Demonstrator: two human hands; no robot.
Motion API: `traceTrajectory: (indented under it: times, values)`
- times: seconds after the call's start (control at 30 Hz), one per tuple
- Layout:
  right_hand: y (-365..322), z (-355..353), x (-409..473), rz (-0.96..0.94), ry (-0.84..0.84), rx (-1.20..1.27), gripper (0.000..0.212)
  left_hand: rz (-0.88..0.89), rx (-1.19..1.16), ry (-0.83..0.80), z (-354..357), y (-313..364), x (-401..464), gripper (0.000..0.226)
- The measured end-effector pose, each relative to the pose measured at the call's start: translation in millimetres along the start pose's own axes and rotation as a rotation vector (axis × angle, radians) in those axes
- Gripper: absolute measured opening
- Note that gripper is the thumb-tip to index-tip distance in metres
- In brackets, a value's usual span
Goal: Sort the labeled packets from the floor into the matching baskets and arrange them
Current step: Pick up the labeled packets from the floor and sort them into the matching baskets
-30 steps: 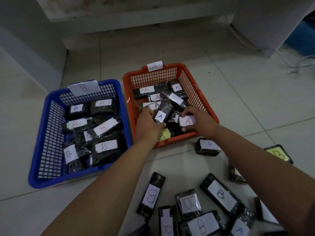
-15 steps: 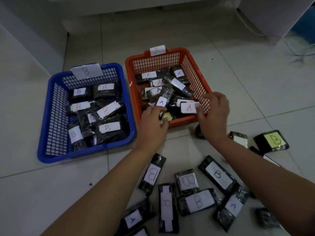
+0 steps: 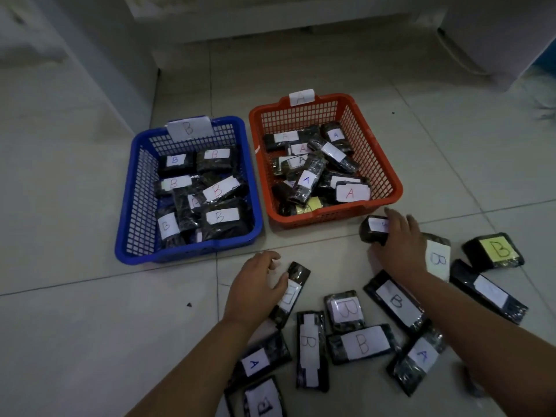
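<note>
Pickup step: both hands down on the floor pile, each on a new packet. Left hand rests on a long dark packet, fingers loosely curled over its edge, not clearly gripping; label half hidden, looks like B. Right hand covers a small packet just in front of the orange basket; fingers spread over it, grip unclear, label unreadable. Blue basket tagged B, orange tagged A, both part filled. Roughly ten packets left on the floor, mostly B. Next: close grip, lift, read labels, drop each in the matching basket.
</note>
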State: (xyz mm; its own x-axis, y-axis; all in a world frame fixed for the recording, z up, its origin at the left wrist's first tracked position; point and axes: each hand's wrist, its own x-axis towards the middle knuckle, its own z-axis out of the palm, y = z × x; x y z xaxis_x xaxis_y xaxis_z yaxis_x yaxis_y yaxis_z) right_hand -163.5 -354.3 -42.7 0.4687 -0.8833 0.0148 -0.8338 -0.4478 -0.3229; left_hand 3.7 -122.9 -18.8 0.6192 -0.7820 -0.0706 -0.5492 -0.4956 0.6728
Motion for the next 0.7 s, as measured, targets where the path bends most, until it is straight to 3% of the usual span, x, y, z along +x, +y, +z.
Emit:
traceTrajectory:
  times: [0.1, 0.27, 0.4, 0.53, 0.6, 0.7]
  values:
    - [-1, 0, 4, -0.076, 0.0, -0.014, 0.053, -0.094, 0.075, -0.072, 3, -13, -6, 0.053]
    - [-21, -2, -16, -0.188, -0.028, 0.093, 0.05, -0.129, 0.13, -0.15, 19, -10, -14, 0.075]
    - [-39, -8, -40, -0.37, -0.055, 0.123, 0.055, -0.129, 0.37, -0.234, 27, -2, -17, 0.058]
    - [-50, -19, -58, -0.548, -0.044, 0.121, 0.06, -0.137, 0.4, -0.314, 17, -7, -19, 0.042]
    - [-59, -27, -61, -0.581, -0.017, 0.144, 0.061, -0.114, 0.303, -0.429, -5, -7, -14, 0.044]
    - [-74, -40, -61, -0.586, 0.052, 0.206, 0.061, -0.094, 0.198, -0.755, -59, 4, -3, 0.05]
